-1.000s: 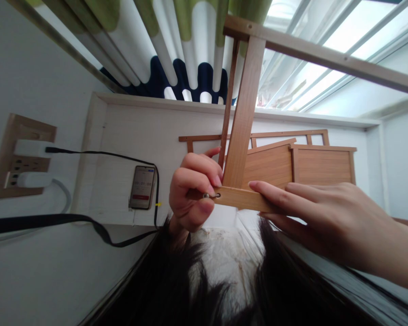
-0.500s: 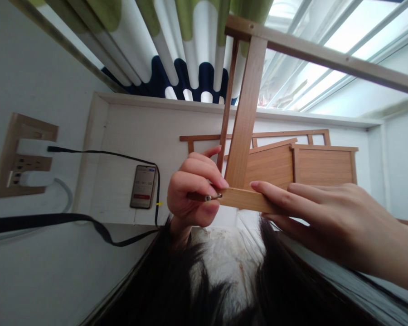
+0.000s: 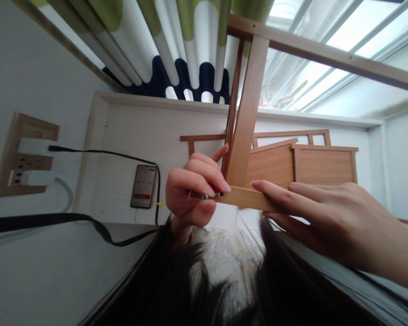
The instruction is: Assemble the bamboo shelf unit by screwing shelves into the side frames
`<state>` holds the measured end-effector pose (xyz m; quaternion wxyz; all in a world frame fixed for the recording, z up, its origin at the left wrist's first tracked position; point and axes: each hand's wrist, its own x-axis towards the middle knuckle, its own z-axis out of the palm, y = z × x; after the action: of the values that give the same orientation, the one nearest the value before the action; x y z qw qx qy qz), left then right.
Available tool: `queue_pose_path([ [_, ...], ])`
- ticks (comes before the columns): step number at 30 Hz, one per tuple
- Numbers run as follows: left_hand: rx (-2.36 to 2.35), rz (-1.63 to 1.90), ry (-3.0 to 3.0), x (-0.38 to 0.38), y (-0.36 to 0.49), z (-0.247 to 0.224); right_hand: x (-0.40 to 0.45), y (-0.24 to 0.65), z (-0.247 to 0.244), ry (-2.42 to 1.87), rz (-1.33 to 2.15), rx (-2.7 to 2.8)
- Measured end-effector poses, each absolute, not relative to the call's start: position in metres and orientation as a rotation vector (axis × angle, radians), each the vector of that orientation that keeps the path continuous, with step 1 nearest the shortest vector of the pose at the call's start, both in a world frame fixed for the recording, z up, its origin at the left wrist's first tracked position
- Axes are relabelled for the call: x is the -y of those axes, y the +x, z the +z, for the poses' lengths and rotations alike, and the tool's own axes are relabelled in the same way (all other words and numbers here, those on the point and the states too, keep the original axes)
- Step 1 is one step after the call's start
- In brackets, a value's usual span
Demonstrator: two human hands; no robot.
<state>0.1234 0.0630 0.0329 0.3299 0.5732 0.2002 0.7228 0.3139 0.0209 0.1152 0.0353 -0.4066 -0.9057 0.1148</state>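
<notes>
Thin slat [image 3: 235, 93] has neared wide slat [image 3: 249, 108].

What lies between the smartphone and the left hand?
In the head view, a stretch of black cable shows between the smartphone and the left hand.

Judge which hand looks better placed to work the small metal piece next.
Probably the left hand: it is closed around the small metal piece, beside the hole in the wooden bar. The right hand holds that bar farther along.
</notes>
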Motion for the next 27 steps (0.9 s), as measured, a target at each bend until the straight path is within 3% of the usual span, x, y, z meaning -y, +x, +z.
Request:
queue_pose_path([
  [15,-0.507,1.678,1.600,-0.061,0.108,0.032,-0.022,0.314,0.115,-1.235,0.394,2.765],
  [27,-0.525,1.705,1.542,-0.059,0.107,0.032,-0.021,0.313,0.115,-1.243,0.366,2.770],
])
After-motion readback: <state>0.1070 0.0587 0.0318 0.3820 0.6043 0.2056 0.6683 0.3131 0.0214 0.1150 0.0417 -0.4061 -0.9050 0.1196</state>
